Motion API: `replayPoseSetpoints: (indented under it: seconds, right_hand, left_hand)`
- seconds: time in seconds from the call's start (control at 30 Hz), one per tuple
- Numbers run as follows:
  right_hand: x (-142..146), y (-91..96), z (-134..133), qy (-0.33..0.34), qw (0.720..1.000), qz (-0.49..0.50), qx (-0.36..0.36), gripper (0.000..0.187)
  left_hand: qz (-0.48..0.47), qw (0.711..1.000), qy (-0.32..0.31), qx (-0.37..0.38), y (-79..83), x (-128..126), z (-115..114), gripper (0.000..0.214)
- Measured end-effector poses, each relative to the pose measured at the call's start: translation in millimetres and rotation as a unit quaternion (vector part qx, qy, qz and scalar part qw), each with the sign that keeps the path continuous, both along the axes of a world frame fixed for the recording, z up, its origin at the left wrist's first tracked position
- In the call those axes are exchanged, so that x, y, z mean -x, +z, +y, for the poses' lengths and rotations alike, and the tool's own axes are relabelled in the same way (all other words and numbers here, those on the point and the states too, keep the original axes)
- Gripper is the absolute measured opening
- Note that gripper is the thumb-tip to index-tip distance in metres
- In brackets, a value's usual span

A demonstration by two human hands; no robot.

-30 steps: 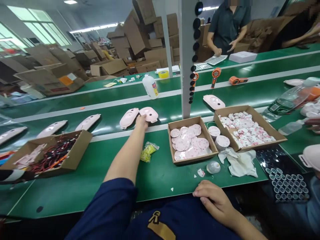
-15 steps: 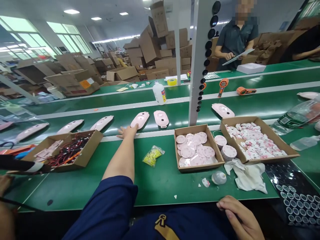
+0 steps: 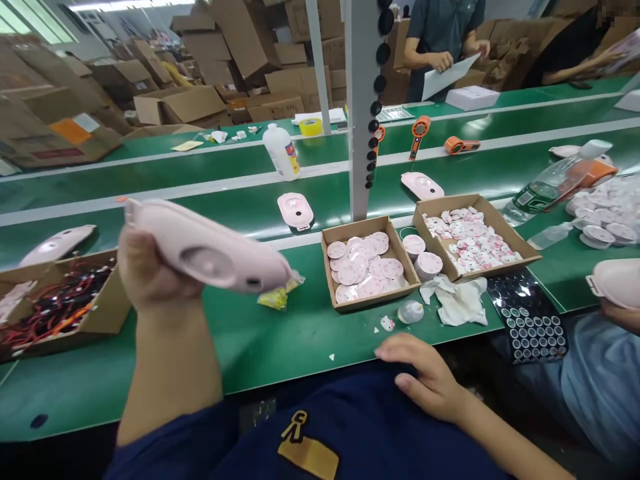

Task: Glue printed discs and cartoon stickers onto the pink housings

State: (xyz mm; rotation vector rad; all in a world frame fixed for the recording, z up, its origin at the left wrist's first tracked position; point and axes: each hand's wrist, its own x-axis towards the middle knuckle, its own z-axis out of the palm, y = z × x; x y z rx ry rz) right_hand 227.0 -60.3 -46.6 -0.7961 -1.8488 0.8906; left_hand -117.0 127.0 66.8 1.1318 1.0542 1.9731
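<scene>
My left hand (image 3: 150, 270) is closed around one end of a pink oval plastic casing (image 3: 220, 257), raised above the green bench. The casing is slightly blurred and tilted, showing a round recess and a dark dot near its far end. My right hand (image 3: 425, 377) is at the bench's front edge, with fingers loosely bent, thumb apart and nothing in it. Just beyond it are a small cat-face piece (image 3: 387, 323) and a squat clear bottle (image 3: 411, 311). Behind the held casing, a bag of yellow bits (image 3: 274, 298) is partly hidden.
Cardboard trays hold round pink discs (image 3: 367, 263), cat-face pieces (image 3: 480, 243) and wires (image 3: 60, 313). Another pink casing (image 3: 295, 211) lies on the belt. A grey post (image 3: 357, 120) stands behind the trays. At right, another person's hand (image 3: 620, 313) supports a pink casing.
My left hand has picked up a pink casing from the belt and brought it closer. My right hand's thumb and fingers have moved apart. The view has shifted.
</scene>
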Motion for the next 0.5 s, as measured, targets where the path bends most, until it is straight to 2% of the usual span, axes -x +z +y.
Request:
replayPoseSetpoints:
  seconds: [0.1, 0.13, 0.23, 0.3, 0.37, 0.43, 0.5]
  right_hand:
    - [30, 17.2, 14, 0.086, 0.990, -0.014, 0.108, 0.079]
    - [41, 23.4, 19, 0.109, 0.985, -0.032, 0.132, 0.083]
    - [66, 37.1, 30, 0.134, 0.974, -0.078, 0.164, 0.062]
    - [74, 42.2, 32, 0.131, 0.974, -0.055, 0.177, 0.055]
    - [74, 49.3, 30, 0.125, 0.974, -0.047, 0.182, 0.059]
    - [64, 64.0, 25, 0.127, 0.968, -0.141, 0.163, 0.064]
    - [43, 88.4, 20, 0.127, 0.944, -0.290, 0.096, 0.056]
  left_hand:
    - [0.038, 0.984, -0.125, 0.118, -10.3, -32, -62, 0.048]
    - [0.039, 0.977, -0.145, 0.149, -16.3, -42, -78, 0.051]
    - [-0.033, 0.962, -0.192, 0.190, -38.4, -64, -112, 0.055]
    - [-0.110, 0.939, -0.255, 0.202, -55.9, -70, -127, 0.068]
    - [-0.136, 0.912, -0.306, 0.236, -74.4, -69, -136, 0.073]
    - [-0.121, 0.906, -0.294, 0.280, -90.6, -64, -135, 0.068]
    - [-0.120, 0.908, -0.248, 0.315, -100.8, -55, -122, 0.064]
